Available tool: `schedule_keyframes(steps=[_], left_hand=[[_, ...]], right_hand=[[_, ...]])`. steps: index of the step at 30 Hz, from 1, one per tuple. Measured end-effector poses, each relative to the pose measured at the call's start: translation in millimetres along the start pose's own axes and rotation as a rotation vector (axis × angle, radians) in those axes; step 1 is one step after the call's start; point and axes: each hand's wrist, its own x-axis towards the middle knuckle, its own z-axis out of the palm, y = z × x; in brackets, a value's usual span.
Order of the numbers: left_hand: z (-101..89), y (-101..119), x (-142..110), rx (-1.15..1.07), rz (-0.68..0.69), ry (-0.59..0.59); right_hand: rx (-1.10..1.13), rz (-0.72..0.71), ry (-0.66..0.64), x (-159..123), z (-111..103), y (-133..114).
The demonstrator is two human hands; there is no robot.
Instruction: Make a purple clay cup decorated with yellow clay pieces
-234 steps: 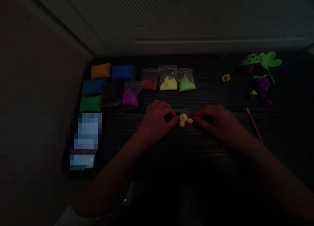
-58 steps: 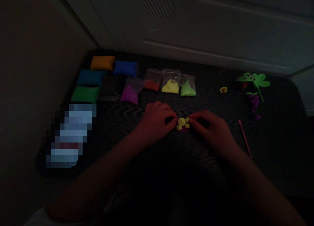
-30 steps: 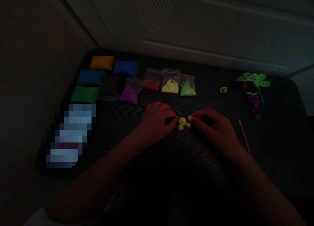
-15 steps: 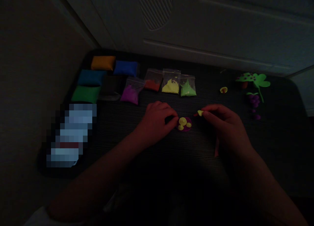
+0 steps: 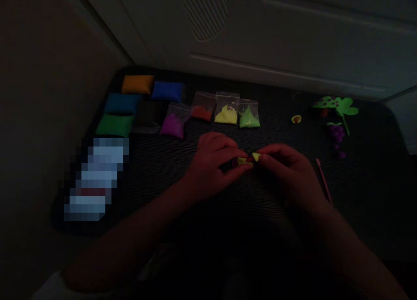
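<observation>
Tabletop [image 5: 156, 156], dark and finely ribbed, lies under both hands. The left hand [image 5: 211, 163] curves inward, thumb and fingertips either side of something thin; the right hand [image 5: 295, 171] faces it in a pinch. Beyond sit purple, yellow and green packets [image 5: 226, 114]. A purple disc [image 5: 234, 163] shows partly under the left fingers. Right thumb and fingertips hold a yellow cap [image 5: 256, 157] just beside it. Its red stem [image 5: 249, 158] points between the left fingertips; whether they grip it, I can't tell.

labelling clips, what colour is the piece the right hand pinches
Yellow piece, best seen in the head view.
</observation>
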Motion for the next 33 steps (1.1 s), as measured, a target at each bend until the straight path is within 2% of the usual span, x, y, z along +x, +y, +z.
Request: schedule_keyframes(steps=[10, 18, 33], left_hand=[[1.8, -2.2, 1.8, 0.037, 0.061, 0.065], [0.6, -1.2, 0.3, 0.043, 0.040, 0.041], [2.2, -2.9, 1.2, 0.028, 0.050, 0.060]], right_hand=[[-0.029, -0.059, 0.016, 0.3, 5.1, 3.1], [-0.038, -0.071, 0.028, 0.1, 6.6, 3.3], [-0.233, -0.212, 0.040, -0.3, 5.1, 6.9]])
